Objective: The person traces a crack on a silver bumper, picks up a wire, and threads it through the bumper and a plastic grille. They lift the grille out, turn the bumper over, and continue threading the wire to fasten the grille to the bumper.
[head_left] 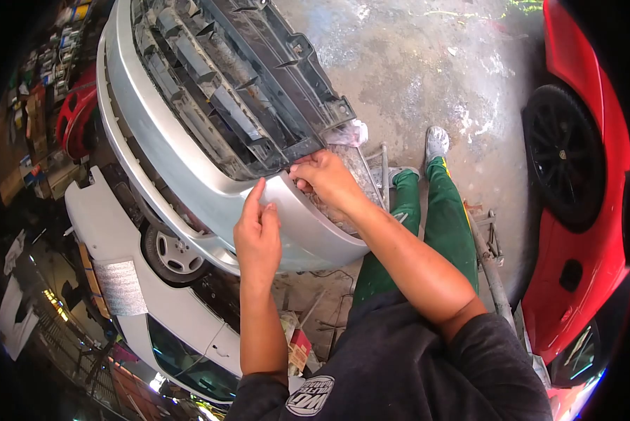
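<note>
A silver car bumper (pixel 171 126) lies across the view in front of me, with a dark, dusty grille (pixel 238 84) set along its inner edge. My left hand (pixel 259 231) rests on the bumper near the grille's lower corner. Its index finger stretches out to the bumper's upper edge, and the other fingers are loosely bent. Close beside it, my right hand (pixel 322 179) has its fingers bent together where the grille's end meets the bumper edge. What lies between those fingertips is hidden.
A red car (pixel 581 281) with a black wheel (pixel 564 158) stands at the right. On the left is a white car (pixel 189 316). A metal stand (pixel 494 281) is beside my legs, and a whitish crumpled item (pixel 350 133) lies by the grille's end. Clutter fills the far left.
</note>
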Demonstrator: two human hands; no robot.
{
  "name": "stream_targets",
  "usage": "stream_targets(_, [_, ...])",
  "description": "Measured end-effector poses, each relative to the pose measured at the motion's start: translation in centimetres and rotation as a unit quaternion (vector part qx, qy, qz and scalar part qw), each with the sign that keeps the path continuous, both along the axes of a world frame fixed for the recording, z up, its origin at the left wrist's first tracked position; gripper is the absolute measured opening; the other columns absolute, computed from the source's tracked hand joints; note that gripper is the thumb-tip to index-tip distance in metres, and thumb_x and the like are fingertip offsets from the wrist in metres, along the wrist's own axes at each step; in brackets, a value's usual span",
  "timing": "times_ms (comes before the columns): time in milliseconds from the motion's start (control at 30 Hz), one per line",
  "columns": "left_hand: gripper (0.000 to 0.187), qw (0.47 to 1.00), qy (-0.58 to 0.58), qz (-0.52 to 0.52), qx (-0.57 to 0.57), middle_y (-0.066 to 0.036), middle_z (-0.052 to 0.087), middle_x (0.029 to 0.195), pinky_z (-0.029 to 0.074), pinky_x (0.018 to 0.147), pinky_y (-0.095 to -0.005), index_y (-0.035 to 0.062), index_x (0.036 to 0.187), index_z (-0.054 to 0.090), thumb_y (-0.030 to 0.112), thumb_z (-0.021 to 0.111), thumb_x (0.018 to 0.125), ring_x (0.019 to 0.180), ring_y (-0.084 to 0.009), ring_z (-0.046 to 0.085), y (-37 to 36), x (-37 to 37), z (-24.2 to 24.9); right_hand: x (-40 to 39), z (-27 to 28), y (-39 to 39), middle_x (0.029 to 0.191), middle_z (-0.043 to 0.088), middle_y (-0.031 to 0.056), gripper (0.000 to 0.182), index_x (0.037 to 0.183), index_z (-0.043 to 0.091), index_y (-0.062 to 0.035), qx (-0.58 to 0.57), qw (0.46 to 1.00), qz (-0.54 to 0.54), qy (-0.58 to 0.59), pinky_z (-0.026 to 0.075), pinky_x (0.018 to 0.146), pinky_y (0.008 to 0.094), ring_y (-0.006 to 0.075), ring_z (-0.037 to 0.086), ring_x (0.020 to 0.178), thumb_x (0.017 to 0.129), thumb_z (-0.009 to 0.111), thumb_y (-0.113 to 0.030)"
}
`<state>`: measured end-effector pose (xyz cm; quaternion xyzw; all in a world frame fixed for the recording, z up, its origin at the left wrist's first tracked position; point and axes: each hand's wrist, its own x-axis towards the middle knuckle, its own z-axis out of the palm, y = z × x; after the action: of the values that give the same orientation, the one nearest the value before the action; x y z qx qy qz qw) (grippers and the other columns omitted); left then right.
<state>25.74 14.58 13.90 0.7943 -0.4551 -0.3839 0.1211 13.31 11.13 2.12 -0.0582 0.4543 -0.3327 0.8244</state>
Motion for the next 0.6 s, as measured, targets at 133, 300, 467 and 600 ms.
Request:
stream_targets(133, [0.043, 1.0, 0.002, 0.005, -0.013, -0.003, 0.059, 0.075, 0.045, 0.064, -0.0274, 0.0017, 0.14, 0.056, 0.011, 0.055, 0.099, 0.067, -0.0098, 0.052, 0.1, 0.6, -0.3, -0.1, 0.2, 0.1, 0.091, 0.067, 0.0071, 0.023, 0.107, 0.065, 0.0058, -0.029, 0.999, 0.018, 0.013, 0.049, 0.074, 0.0275, 0.012, 0.058, 0.079, 0.091, 0.069, -0.011])
stream_targets(300, [0.043, 1.0, 0.007, -0.002, -0.021, -0.002, 0.058, 0.076, 0.045, 0.064, -0.0269, 0.0009, 0.14, 0.056, 0.011, 0.055, 0.098, 0.068, -0.0101, 0.052, 0.4, 0.9, -0.6, 0.7, -0.4, 0.7, 0.091, 0.065, 0.0047, 0.027, 0.106, 0.063, 0.0024, -0.048, 0.999, -0.008, 0.01, 0.048, 0.07, 0.0252, 0.0097, 0.057, 0.077, 0.091, 0.072, -0.019])
stream_targets(467, [0.043, 0.999, 0.017, 0.004, -0.029, -0.003, 0.058, 0.076, 0.045, 0.064, -0.027, 0.0006, 0.14, 0.056, 0.011, 0.055, 0.098, 0.068, -0.0106, 0.052, 0.6, 1.1, -0.7, 1.3, -0.8, 1.0, 0.093, 0.064, 0.0052, 0.03, 0.107, 0.061, 0.0026, -0.076, 0.996, -0.025, 0.03, 0.048, 0.071, 0.0254, 0.0097, 0.058, 0.08, 0.09, 0.074, -0.018])
stream_targets(600, [0.043, 0.999, 0.018, -0.001, -0.036, -0.004, 0.059, 0.077, 0.045, 0.064, -0.0274, 0.0006, 0.14, 0.056, 0.012, 0.055, 0.098, 0.067, -0.0111, 0.053, 0.6, 0.8, -0.8, 1.7, -0.9, 0.4, 0.093, 0.064, 0.0051, 0.031, 0.107, 0.061, 0.0022, -0.08, 0.996, 0.004, 0.043, 0.047, 0.073, 0.0252, 0.0096, 0.058, 0.081, 0.088, 0.075, -0.018])
